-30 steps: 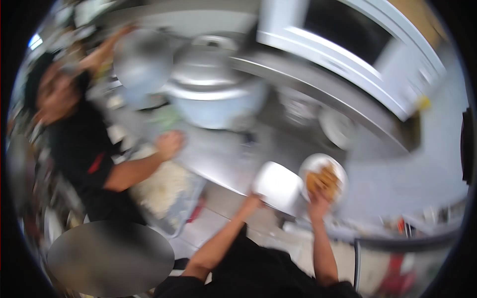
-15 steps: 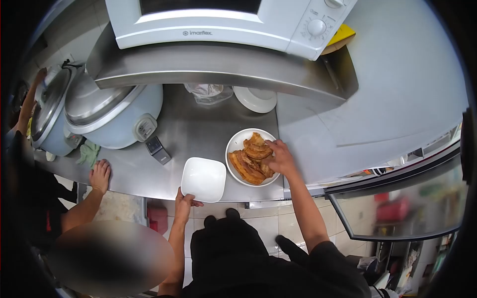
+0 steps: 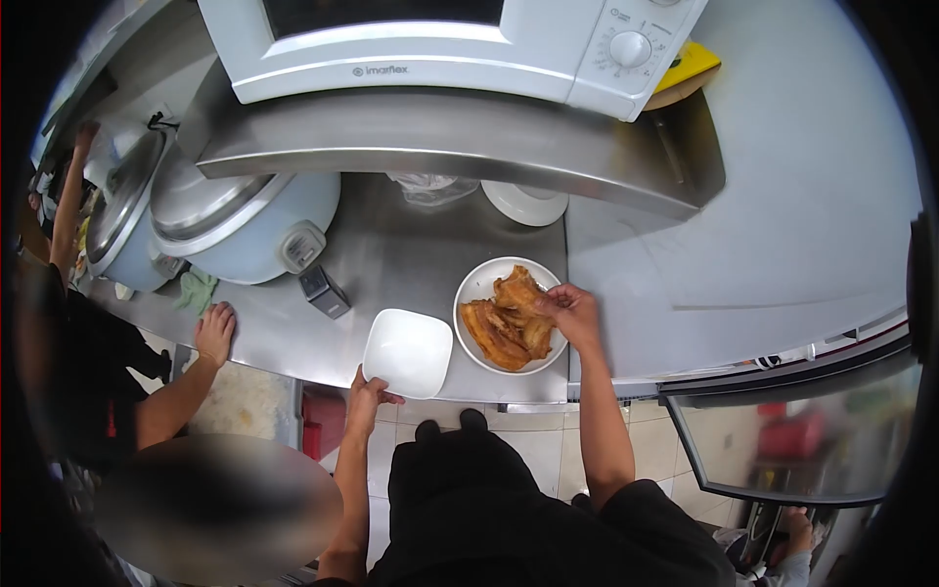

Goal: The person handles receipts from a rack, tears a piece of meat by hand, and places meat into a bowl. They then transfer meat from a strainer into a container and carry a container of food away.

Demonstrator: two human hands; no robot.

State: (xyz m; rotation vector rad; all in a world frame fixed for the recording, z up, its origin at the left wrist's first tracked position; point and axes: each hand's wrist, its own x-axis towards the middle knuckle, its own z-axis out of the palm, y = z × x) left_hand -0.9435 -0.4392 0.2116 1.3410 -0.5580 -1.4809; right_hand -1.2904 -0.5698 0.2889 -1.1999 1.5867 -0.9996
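Observation:
My left hand (image 3: pixel 368 399) grips the near-left edge of a white square bowl (image 3: pixel 408 353), which has nothing in it and is at the front edge of the steel counter (image 3: pixel 391 230). Just to its right, a round white plate (image 3: pixel 471 288) carries several browned, fried-looking pieces of food (image 3: pixel 504 328). With thumb and fingers pinched, my right hand (image 3: pixel 567 311) holds the upper right piece over the plate's right side.
Two large cookers (image 3: pixel 256 223) stand at the left, with a small dark box (image 3: pixel 324 292) beside them. A microwave (image 3: pixel 421 59) sits on a steel shelf (image 3: pixel 440 134) above. A co-worker's hand (image 3: pixel 214 334) rests on the counter; a glass door (image 3: pixel 792 430) is at right.
The view has swung from the co-worker toward the counter. My right fingers have closed on a food piece and shifted it on the plate. My left hand still holds the bowl.

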